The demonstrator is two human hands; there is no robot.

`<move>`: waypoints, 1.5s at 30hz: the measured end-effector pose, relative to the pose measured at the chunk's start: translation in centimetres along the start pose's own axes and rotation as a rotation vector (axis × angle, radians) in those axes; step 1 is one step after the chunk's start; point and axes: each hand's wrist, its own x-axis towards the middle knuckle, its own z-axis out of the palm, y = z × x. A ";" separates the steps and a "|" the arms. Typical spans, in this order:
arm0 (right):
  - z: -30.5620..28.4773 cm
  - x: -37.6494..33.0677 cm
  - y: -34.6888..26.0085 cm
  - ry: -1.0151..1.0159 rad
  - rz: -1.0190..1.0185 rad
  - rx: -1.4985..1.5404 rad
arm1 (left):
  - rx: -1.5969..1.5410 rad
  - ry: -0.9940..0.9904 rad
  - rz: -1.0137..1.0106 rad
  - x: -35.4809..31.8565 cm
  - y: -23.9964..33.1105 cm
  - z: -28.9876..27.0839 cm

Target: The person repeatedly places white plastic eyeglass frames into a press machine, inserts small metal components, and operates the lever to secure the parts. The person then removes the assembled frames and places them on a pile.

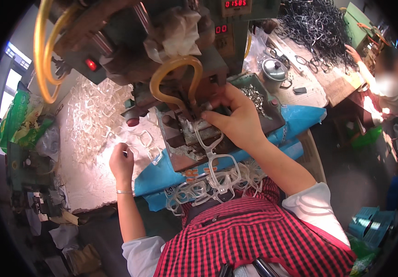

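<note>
My right hand [238,120] reaches in under the press head [176,74], thumb and fingers closed at the upper end of a clear plastic eyeglass frame [212,150]. One end of that frame is at the press tooling, and its lower rim slants down toward my lap. The exact grip point is partly hidden. Over the table on the left, my left hand [121,161] is closed with curled fingers; what it holds, if anything, cannot be made out. Loose clear frames [144,137] lie beside it. More clear frames [199,189] are heaped on my lap by the blue sheet.
A large pile of clear frames [95,115] covers the table's left. Small metal parts [253,98] lie in the press tray. Right of it are a lidded metal pot [274,69] and a tangle of black frames [314,27]. A co-worker [389,92] sits at far right.
</note>
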 end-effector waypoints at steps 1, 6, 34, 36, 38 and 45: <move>0.1 -0.1 -0.1 -0.004 0.024 0.038 | -0.123 0.006 -0.093 0.2 1.2 -1.1; 0.8 -0.1 -1.9 -0.047 0.105 0.141 | -1.136 0.080 -0.312 0.5 11.2 -7.4; -8.1 0.6 8.4 0.223 -0.354 -1.085 | -1.128 0.129 0.368 4.6 18.6 -12.0; -8.6 0.7 8.3 0.252 -0.379 -1.118 | -0.980 0.217 0.365 3.7 17.7 -13.8; -9.1 0.9 8.8 0.269 -0.391 -1.115 | -1.027 0.270 0.316 3.2 16.4 -14.3; -8.3 0.3 7.1 0.235 -0.062 -0.585 | -1.235 -0.169 0.090 -4.0 18.9 -6.4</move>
